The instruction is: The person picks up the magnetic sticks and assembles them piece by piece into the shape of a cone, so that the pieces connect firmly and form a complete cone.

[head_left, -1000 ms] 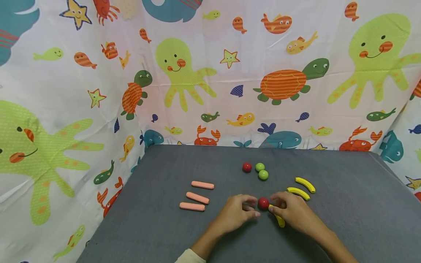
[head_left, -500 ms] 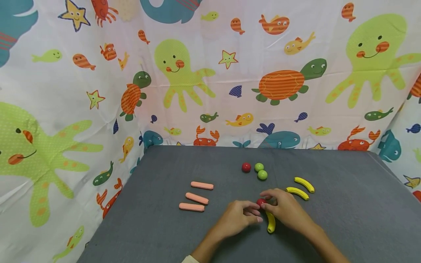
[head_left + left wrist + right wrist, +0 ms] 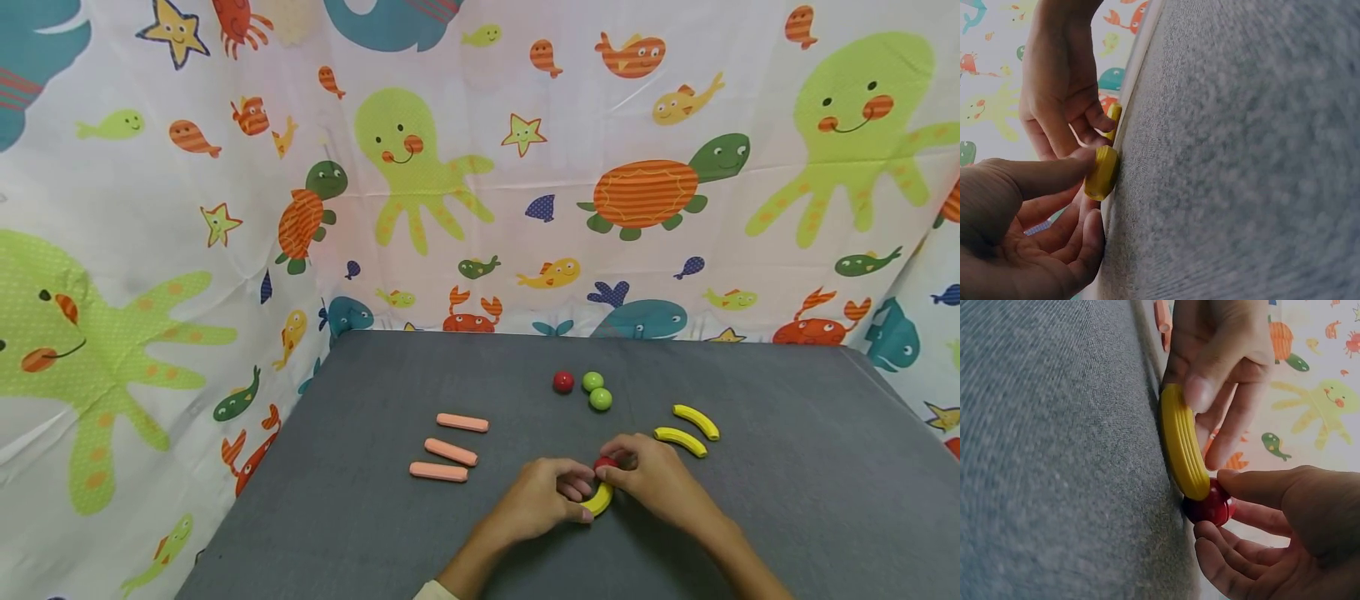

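Yellow banana piece (image 3: 600, 501): low at the grey table (image 3: 337, 542), between my two hands; whether its whole length rests on the cloth, cannot tell. Its far end meets the red ball (image 3: 606, 463), seemingly touching in the right wrist view.

Fingers: my left hand (image 3: 542, 496) pinches the near end, thumb on top, other fingers curled behind. My right hand (image 3: 651, 471) has thumb and fingertips clamped on the red ball.

Progress, as judged: midway. Done: one banana and one ball are side by side, end to ball. Left: probably truing up the pair, then letting go with both hands, neither of which has released. Out of my grip lie three pink sticks (image 3: 439, 472) to the left, a second red ball (image 3: 563, 382) and two green balls (image 3: 600, 400) farther back, and two more bananas (image 3: 679, 442) to the right. If those count as well, most of the work remains; the layout alone does not settle it.

Appearance: bright yellow, smoothly curved, with lengthwise ridges and blunt, cut-looking ends. It bows away from my left palm, toward the right. The held ball is glossy, dark red, with a groove across it. Probable weakness: the ball could roll once freed.
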`<state>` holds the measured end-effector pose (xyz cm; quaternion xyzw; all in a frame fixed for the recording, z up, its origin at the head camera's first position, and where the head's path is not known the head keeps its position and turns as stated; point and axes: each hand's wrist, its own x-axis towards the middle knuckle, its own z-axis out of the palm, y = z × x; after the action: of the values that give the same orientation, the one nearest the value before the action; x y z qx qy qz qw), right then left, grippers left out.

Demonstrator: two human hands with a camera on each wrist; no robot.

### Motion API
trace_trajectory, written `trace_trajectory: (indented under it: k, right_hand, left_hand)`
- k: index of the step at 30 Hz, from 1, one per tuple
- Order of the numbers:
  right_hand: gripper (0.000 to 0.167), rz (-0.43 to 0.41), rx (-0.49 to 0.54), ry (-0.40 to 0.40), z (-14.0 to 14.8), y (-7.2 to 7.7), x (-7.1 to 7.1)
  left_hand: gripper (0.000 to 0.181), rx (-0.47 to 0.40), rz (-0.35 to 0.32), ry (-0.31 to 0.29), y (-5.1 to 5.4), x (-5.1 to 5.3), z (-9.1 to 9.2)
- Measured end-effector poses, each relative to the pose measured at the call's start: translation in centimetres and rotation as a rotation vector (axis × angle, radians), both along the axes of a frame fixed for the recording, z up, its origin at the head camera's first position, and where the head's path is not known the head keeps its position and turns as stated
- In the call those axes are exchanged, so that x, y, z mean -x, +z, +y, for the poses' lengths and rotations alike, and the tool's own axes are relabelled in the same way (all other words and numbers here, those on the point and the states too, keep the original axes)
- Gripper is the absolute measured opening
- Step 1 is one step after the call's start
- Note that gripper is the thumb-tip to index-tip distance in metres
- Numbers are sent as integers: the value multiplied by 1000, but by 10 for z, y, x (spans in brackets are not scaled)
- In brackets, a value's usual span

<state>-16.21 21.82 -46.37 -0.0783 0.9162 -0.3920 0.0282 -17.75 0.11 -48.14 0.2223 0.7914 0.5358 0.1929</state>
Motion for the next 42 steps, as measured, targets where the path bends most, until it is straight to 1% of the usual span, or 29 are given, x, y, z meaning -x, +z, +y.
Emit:
trace_trajectory:
  k: [3,5,7,10,13,16,19,22,30,32,34,37,40,42]
  right_hand:
    - [18,-16,1,-12,1,0,0]
    - [21,-20,4,-10,3,-1,1]
    - [24,-37,18,-14,4,0,1]
    - [27,-44,32,3,6,2,1]
    - [23,-57,32,9,8,4,1]
    - [19,-90,37,0,9,7,1]
    - [19,-141,61,8,10,8,0]
    - [20,-172,92,38,12,8,-1]
    - [22,-230,159,115,21,10,-1]
    - [25,-218,167,111,24,11,0]
    - [28,-179,152,81,26,12,0]
    - [30,-71,77,-2,31,14,1]
    - [28,63,-5,-89,38,14,3]
    - [28,138,-37,-137,44,14,3]
  left_hand:
    - [41,3,5,-19,-1,2,-1]
    - [42,0,4,-24,-2,3,-2]
    - [43,-6,7,-24,-2,3,-2]
    - [43,-15,12,-17,-1,4,-3]
    - [40,-9,19,-8,1,5,-2]
    - [37,20,50,1,4,6,1]
    - [38,68,107,16,5,7,4]
    - [39,97,147,34,4,8,9]
    - [38,103,201,41,0,9,23]
    - [36,97,202,41,0,8,25]
    - [34,94,199,39,0,8,27]
    - [32,102,199,36,1,8,28]
    - [31,115,196,33,2,8,29]
    - [32,122,196,32,2,8,29]
